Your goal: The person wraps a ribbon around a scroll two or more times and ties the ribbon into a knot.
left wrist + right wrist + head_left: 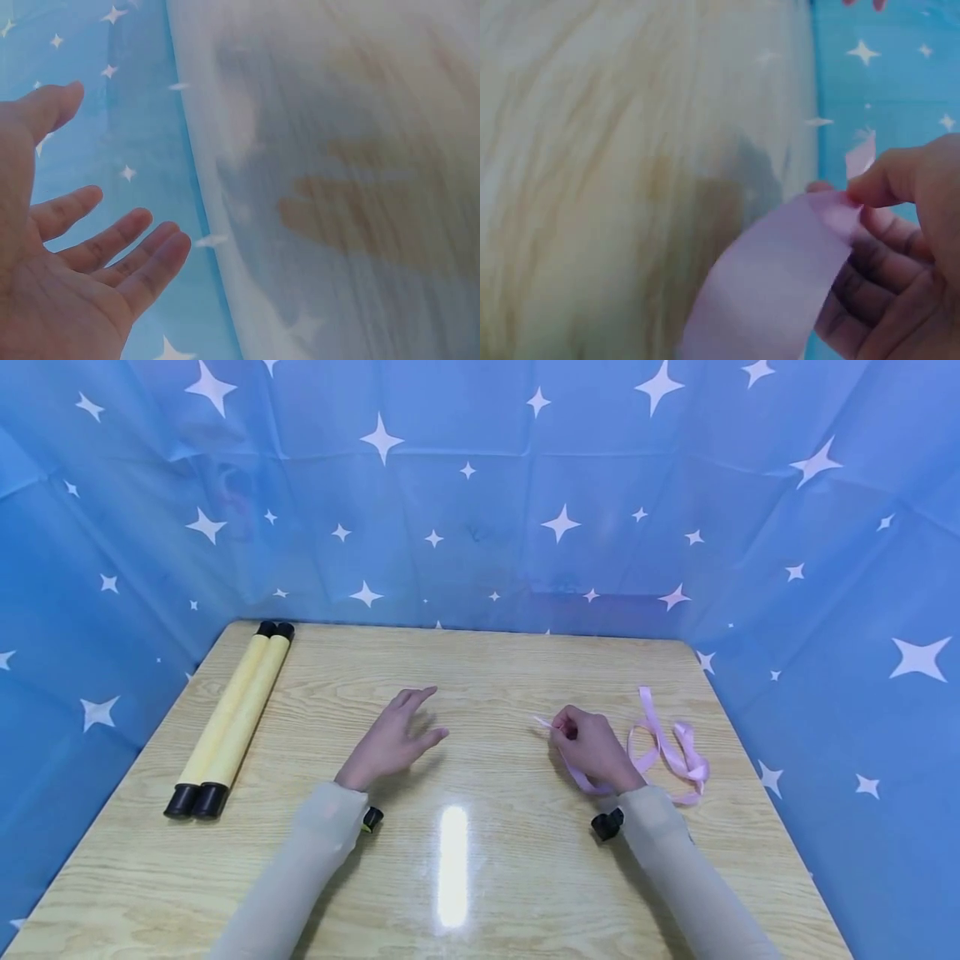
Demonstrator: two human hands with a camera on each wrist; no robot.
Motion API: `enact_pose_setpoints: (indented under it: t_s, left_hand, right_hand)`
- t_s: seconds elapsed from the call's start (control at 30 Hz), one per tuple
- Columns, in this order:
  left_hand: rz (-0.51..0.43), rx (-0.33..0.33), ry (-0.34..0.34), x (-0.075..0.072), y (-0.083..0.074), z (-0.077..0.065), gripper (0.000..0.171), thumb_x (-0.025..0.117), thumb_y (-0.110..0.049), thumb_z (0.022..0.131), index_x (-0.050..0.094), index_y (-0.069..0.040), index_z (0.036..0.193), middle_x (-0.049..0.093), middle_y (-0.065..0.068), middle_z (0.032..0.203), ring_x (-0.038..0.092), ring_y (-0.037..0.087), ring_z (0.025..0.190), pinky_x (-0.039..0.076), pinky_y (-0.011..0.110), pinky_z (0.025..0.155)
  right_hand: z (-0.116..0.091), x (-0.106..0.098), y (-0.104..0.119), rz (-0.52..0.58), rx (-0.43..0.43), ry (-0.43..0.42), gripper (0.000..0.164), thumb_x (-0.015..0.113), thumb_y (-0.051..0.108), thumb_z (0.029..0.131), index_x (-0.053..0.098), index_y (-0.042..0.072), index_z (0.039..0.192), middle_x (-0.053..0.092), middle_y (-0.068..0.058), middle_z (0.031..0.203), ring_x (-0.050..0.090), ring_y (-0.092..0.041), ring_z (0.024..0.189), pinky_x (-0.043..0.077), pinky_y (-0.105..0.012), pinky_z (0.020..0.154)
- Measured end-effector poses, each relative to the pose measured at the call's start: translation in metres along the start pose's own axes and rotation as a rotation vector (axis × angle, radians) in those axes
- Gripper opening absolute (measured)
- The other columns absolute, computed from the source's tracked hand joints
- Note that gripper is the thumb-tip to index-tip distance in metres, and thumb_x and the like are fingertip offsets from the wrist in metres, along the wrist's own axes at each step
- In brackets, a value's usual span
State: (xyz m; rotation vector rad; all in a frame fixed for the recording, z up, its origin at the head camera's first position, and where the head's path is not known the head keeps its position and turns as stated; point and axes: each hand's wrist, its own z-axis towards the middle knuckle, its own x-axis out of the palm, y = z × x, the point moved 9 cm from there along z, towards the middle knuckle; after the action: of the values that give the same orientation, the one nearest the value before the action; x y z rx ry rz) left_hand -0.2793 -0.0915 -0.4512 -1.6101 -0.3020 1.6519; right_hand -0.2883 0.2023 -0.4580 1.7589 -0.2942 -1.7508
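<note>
A pink ribbon (678,760) lies in loose loops at the right of the wooden table. My right hand (592,747) pinches it close to one end, between thumb and forefinger. In the right wrist view, a short frayed tip of the ribbon (765,285) sticks up past the thumb, and a wide length drops below the fingers. Over the middle of the table is my left hand (390,739), holding nothing. Its fingers (157,274) are spread and relaxed in the left wrist view, with the thumb apart.
Two pale yellow rolls (236,718) with black end caps lie side by side along the left of the wooden table (487,677). A blue cloth with white stars (480,510) hangs behind the table and at both sides. Light glares off the tabletop near the front.
</note>
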Motion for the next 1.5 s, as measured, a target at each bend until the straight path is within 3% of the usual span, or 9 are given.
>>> enact_pose_setpoints:
  t_s: [0.17,0.33,0.57,0.73,0.87,1.1,1.5]
  left_hand:
    - [-0.074,0.056,0.022,0.011,-0.020,0.005,0.069,0.064,-0.043,0.094,0.040,-0.015,0.153,0.048,0.010,0.142,0.051,0.033,0.123,0.046,0.046,0.097]
    - [-0.151,0.117,0.051,0.025,-0.042,0.010,0.063,0.065,-0.038,0.094,0.046,-0.010,0.148,0.053,0.011,0.136,0.054,0.031,0.120,0.047,0.040,0.096]
    - [-0.250,0.180,0.105,0.048,-0.069,0.015,0.051,0.066,-0.029,0.095,0.055,-0.003,0.138,0.060,0.013,0.128,0.062,0.025,0.106,0.053,0.028,0.085]
    - [-0.265,0.205,0.109,0.058,-0.081,0.017,0.032,0.065,-0.017,0.096,0.065,0.001,0.123,0.069,0.010,0.109,0.065,0.015,0.086,0.054,0.020,0.072]
    - [-0.274,0.194,0.097,0.059,-0.081,0.016,0.017,0.063,-0.013,0.097,0.072,0.000,0.103,0.071,0.010,0.089,0.066,0.017,0.074,0.054,0.020,0.063]
    - [-0.300,0.144,0.045,0.044,-0.068,0.013,0.012,0.060,-0.001,0.096,0.072,0.002,0.098,0.071,0.013,0.084,0.067,0.022,0.069,0.054,0.023,0.059]
    - [-0.210,0.010,-0.111,-0.023,-0.012,-0.002,0.016,0.058,-0.004,0.098,0.073,-0.007,0.103,0.072,0.014,0.090,0.069,0.026,0.074,0.055,0.026,0.058]
  right_hand:
    - [0.001,-0.001,0.016,0.089,-0.034,0.005,0.008,0.059,0.020,0.097,0.064,0.014,0.098,0.059,0.000,0.078,0.052,-0.017,0.068,0.044,-0.032,0.062]
    - [0.004,0.004,0.031,0.196,-0.044,0.008,0.004,0.062,0.019,0.096,0.065,0.016,0.095,0.060,0.001,0.076,0.054,-0.017,0.065,0.044,-0.030,0.058]
    - [0.004,0.012,0.055,0.256,-0.068,0.048,0.006,0.063,0.022,0.096,0.066,0.018,0.094,0.061,0.002,0.075,0.053,-0.016,0.062,0.043,-0.029,0.055]
    - [0.001,0.017,0.064,0.281,-0.085,0.081,0.008,0.063,0.025,0.096,0.068,0.019,0.095,0.059,0.002,0.074,0.049,-0.015,0.059,0.040,-0.027,0.054]
    - [-0.001,0.019,0.068,0.282,-0.102,0.105,0.009,0.063,0.026,0.096,0.069,0.019,0.094,0.057,0.002,0.072,0.045,-0.014,0.057,0.038,-0.026,0.053]
    - [-0.005,0.018,0.067,0.275,-0.098,0.157,0.022,0.062,0.030,0.097,0.073,0.011,0.099,0.050,0.000,0.066,0.041,-0.014,0.056,0.036,-0.026,0.053]
    - [-0.010,-0.003,0.029,0.327,0.041,0.164,0.040,0.060,0.045,0.096,0.072,0.007,0.097,0.045,-0.002,0.065,0.038,-0.017,0.057,0.035,-0.028,0.053]
